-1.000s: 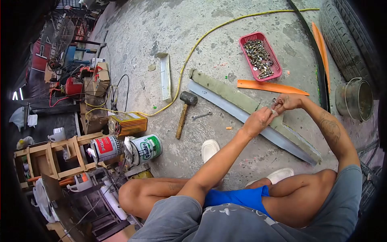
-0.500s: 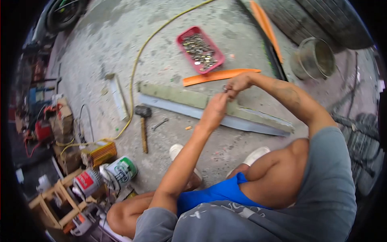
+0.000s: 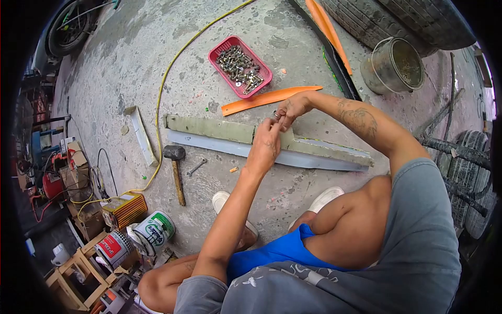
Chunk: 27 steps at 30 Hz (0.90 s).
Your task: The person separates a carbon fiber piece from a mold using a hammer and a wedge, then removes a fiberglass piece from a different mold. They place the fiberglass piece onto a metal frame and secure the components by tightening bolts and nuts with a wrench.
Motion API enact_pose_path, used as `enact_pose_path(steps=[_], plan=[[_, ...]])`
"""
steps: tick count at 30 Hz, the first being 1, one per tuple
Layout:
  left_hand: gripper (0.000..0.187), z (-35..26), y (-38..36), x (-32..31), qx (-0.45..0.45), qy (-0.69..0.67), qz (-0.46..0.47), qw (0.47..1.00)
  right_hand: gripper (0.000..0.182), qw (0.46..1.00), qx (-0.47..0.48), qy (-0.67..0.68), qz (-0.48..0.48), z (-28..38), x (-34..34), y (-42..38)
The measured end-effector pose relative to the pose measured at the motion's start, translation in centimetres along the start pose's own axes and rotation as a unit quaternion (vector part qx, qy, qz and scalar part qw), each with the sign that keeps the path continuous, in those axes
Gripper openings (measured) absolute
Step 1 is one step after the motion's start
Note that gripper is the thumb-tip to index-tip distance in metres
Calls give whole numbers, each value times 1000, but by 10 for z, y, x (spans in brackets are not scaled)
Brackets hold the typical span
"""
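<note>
My left hand point(image 3: 265, 145) and my right hand point(image 3: 295, 109) meet above a long grey-green and pale-blue panel point(image 3: 209, 129). Both sets of fingers are closed, pinching at a small metal piece point(image 3: 276, 114) whose exact kind is too small to make out. Beyond them lies an orange strip point(image 3: 261, 100). A pink plastic basket point(image 3: 265, 82) holding many bolts point(image 3: 238, 65) and other small fasteners sits behind the strip.
Left of the panel lie a hammer point(image 3: 178, 178), a wrench point(image 3: 197, 166) and a short metal strip point(image 3: 142, 137). A yellow hose point(image 3: 162, 94) crosses the floor. Paint cans point(image 3: 157, 230) stand lower left. A metal bucket point(image 3: 376, 73) and tyres point(image 3: 366, 21) are at right.
The view has shifted slightly, so floor objects appear further left and the picture is sharper. My hands stay together over the panel, fingers still pinched at the small metal piece.
</note>
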<state>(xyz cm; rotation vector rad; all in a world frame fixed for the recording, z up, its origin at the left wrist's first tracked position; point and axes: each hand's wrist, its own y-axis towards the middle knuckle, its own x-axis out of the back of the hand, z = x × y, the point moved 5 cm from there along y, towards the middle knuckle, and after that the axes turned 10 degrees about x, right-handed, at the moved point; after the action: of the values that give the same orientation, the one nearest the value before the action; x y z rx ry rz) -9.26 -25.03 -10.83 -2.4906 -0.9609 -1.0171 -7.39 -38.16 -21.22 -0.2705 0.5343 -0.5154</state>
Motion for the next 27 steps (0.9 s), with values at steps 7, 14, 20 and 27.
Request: enact_pose_path(steps=[7, 14, 20, 27], plan=[[20, -1, 2, 2, 69, 12, 10, 997, 38, 1000, -5, -6, -7, -1, 0, -3], [19, 2, 3, 7, 174, 19, 15, 985, 25, 1000, 11, -7, -23, 2, -3, -5], [20, 5, 2, 5, 167, 18, 38, 985, 20, 1000, 18, 2, -23, 8, -7, -8], [20, 8, 0, 5, 180, 18, 53, 982, 30, 998, 10, 36, -48, 0, -3, -5]])
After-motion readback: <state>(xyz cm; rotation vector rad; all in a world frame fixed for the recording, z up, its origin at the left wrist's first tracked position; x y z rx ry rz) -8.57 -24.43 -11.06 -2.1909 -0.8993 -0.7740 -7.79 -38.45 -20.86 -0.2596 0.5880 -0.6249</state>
